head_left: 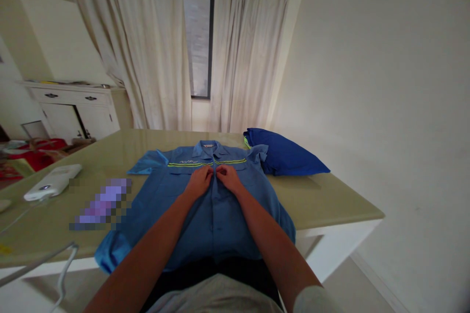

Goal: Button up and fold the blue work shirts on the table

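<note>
A blue work shirt [187, 220] with yellow stripes across the chest lies face up on the table, its collar at the far side and its hem hanging over the near edge. On its front placket, just below the stripes, my left hand [200, 179] pinches the cloth from the left. From the right, my right hand [228, 177] pinches the same placket, close beside the left. Both hands have their fingers closed at the fabric; any button between the fingertips is too small to make out.
The greenish tabletop [338, 200] carries a dark blue folded garment [293, 154] at the back right. A white power bank [53, 182] with a cable [66, 264] and a blurred-out purple object [105, 203] lie on the left. Behind stand a white cabinet [77, 107] and curtains [147, 34].
</note>
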### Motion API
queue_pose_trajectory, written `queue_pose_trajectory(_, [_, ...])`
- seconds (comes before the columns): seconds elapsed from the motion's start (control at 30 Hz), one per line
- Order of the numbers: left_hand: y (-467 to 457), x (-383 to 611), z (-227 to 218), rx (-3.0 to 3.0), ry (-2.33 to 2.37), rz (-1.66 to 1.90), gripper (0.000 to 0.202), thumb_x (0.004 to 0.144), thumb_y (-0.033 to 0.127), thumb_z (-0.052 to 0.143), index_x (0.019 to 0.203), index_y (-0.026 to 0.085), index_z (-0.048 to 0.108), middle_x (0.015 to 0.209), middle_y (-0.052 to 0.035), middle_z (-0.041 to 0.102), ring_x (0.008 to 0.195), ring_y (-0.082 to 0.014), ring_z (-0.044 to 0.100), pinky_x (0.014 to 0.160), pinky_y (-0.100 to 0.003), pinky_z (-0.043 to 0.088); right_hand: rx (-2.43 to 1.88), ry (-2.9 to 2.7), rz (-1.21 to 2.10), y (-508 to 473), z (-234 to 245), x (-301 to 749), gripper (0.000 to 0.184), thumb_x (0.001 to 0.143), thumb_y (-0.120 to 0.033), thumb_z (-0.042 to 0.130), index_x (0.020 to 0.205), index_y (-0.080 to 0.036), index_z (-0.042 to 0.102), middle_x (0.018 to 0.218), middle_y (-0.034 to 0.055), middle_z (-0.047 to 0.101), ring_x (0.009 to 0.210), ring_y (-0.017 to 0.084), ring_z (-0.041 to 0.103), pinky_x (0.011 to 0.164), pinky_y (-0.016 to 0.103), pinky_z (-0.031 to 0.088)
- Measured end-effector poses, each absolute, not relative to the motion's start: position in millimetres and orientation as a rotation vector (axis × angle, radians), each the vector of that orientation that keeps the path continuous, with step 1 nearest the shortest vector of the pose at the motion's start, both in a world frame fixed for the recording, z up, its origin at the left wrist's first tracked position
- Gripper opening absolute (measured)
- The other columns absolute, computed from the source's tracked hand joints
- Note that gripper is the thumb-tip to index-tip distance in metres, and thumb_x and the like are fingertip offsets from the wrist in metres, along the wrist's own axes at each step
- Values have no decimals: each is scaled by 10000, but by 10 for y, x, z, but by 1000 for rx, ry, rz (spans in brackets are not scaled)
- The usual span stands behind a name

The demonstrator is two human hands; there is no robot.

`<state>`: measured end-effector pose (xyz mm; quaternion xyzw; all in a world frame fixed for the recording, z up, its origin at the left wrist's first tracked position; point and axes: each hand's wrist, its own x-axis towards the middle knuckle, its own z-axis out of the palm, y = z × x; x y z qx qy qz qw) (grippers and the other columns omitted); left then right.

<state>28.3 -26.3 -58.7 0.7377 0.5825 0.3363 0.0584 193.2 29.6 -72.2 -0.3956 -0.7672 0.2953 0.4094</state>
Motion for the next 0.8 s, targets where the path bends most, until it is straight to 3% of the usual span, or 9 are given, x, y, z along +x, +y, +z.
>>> queue_pose_trajectory(0.17, [-233, 299, -643, 2068, 1734, 1125, 209, 988, 318, 496, 1139, 203, 585, 943, -67, 755, 890, -233, 718, 847, -345, 518, -975, -1993, 698, 287, -724, 1931, 90, 823, -154, 668, 883, -167, 734, 840, 21, 732, 735, 150, 632, 737, 259, 488])
queue_pose_trajectory(0.43, [-200, 285, -596, 1957, 1757, 1100, 237, 860, 127, 536, 1061, 197, 642, 929, -43, 758, 869, -200, 714, 849, -318, 529, -1000, -1999, 634, 274, -717, 1915, 54, 806, -136, 705, 833, -180, 689, 829, 7, 694, 767, 155, 605, 750, 260, 463])
queue_pose_trajectory(0.63, [-214, 315, -579, 1922, 1763, 1151, 177, 868, 197, 566, 984, 196, 700, 1006, -62, 776, 948, -212, 717, 912, -336, 543, -1009, -1969, 653, 249, -698, 1920, 53, 830, -151, 662, 851, -199, 666, 848, 4, 687, 778, 163, 603, 770, 271, 480])
queue_pose_trajectory(0.8, [-167, 297, -628, 1942, 1671, 1134, 192, 855, 211, 571, 995, 187, 700, 965, -59, 763, 892, -203, 709, 857, -322, 548, -971, -1960, 723, 260, -710, 1925, 78, 818, -133, 637, 850, -204, 640, 806, -7, 652, 771, 165, 592, 745, 262, 473])
